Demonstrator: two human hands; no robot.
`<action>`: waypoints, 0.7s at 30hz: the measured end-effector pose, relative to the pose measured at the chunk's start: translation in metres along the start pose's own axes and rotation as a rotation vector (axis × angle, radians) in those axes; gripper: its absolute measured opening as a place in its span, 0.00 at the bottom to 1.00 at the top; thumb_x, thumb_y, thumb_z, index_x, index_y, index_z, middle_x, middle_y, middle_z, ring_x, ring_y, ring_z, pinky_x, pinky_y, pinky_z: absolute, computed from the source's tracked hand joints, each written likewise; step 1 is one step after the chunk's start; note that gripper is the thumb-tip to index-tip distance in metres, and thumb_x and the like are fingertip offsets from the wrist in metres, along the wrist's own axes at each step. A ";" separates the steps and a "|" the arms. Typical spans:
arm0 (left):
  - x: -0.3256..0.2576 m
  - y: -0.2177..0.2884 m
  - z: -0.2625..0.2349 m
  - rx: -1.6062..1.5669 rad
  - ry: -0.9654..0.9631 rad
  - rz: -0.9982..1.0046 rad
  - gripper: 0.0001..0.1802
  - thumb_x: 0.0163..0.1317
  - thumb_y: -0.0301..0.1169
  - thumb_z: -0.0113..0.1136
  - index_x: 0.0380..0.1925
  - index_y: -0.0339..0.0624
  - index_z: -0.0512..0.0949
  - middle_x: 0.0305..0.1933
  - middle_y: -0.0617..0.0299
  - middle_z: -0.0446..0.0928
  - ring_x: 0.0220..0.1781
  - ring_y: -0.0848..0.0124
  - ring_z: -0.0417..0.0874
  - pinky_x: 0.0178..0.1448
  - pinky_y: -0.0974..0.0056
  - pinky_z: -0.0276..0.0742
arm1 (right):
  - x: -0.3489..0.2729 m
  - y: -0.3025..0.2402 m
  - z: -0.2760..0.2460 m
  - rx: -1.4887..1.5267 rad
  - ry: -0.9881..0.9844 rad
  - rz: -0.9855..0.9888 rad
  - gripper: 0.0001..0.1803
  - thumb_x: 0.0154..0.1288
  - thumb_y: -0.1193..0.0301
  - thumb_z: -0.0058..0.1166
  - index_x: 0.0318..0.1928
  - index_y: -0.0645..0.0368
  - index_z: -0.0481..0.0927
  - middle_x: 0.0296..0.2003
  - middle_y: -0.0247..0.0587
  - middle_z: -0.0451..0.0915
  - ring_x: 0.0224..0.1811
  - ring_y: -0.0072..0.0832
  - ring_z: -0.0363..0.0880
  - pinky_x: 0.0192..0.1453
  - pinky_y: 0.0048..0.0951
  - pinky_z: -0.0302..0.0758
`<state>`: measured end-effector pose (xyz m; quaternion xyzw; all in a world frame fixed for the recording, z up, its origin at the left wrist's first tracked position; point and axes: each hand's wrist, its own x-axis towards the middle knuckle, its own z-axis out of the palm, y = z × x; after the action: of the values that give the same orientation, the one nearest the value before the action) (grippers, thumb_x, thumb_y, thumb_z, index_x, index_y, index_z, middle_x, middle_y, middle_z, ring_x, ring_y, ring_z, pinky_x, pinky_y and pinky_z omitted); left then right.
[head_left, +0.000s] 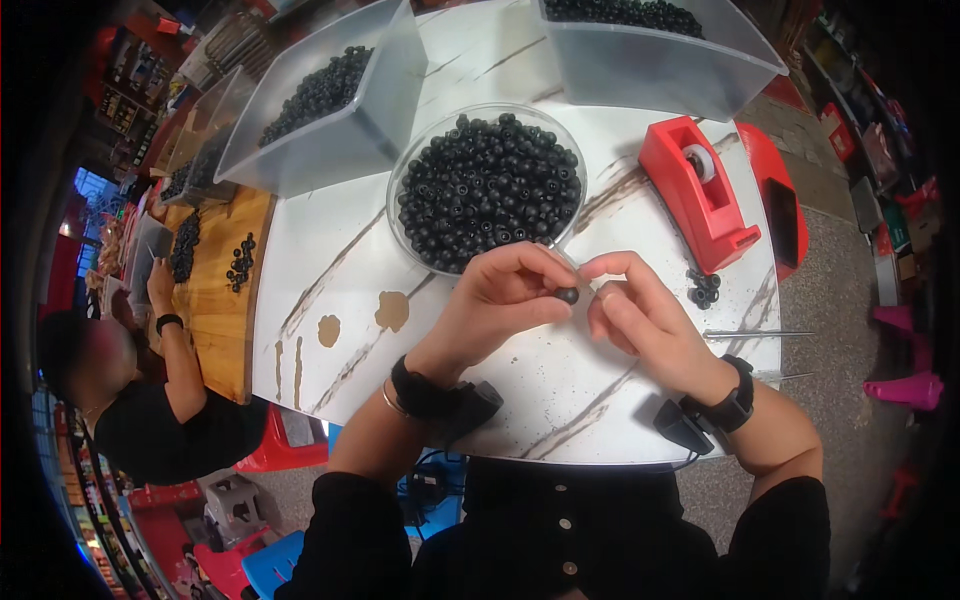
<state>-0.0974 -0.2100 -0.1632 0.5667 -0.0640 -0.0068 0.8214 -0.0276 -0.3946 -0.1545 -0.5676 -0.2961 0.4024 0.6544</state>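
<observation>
Over the white marbled table (350, 255), my hands meet just in front of a round clear bowl (394, 218) heaped with black beads (490, 185). Between the thumb and fingers of my left hand (495, 300) is one round black bead (566, 296). Close beside it, my right hand (645, 315) has its fingers curled in a pinch; whatever lies between them is too small to tell. A few loose black beads (703, 290) rest to the right of my right hand. Black straps with small devices circle both wrists.
Two translucent bins (390, 110) (660, 75) of black beads stand at the back. A red tape dispenser (700, 200) is at the right, near a thin metal rod (755, 334) overhanging the edge. At left, another person (165, 400) works at a wooden table (225, 340).
</observation>
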 end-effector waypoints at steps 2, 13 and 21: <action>-0.001 -0.004 0.000 -0.018 -0.004 0.041 0.12 0.49 0.13 0.55 0.35 0.35 0.71 0.36 0.62 0.73 0.37 0.77 0.73 0.41 0.74 0.71 | 0.000 0.002 0.003 -0.044 0.018 -0.106 0.13 0.66 0.69 0.38 0.49 0.59 0.62 0.24 0.28 0.70 0.23 0.11 0.62 0.29 0.14 0.60; -0.007 -0.019 0.002 -0.097 0.049 0.018 0.13 0.49 0.15 0.56 0.35 0.38 0.70 0.34 0.62 0.75 0.39 0.74 0.78 0.47 0.68 0.74 | -0.005 0.009 0.005 -0.295 0.044 -0.237 0.16 0.61 0.72 0.46 0.49 0.59 0.62 0.23 0.33 0.72 0.21 0.15 0.66 0.26 0.18 0.61; -0.006 -0.023 0.003 -0.160 0.054 0.048 0.14 0.49 0.13 0.54 0.35 0.38 0.70 0.36 0.61 0.75 0.40 0.73 0.78 0.46 0.68 0.74 | -0.004 0.016 0.004 -0.325 0.064 -0.308 0.17 0.59 0.71 0.50 0.48 0.59 0.64 0.25 0.33 0.73 0.19 0.15 0.64 0.25 0.17 0.59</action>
<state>-0.1024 -0.2205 -0.1846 0.4977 -0.0545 0.0232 0.8653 -0.0363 -0.3952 -0.1691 -0.6264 -0.4191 0.2264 0.6170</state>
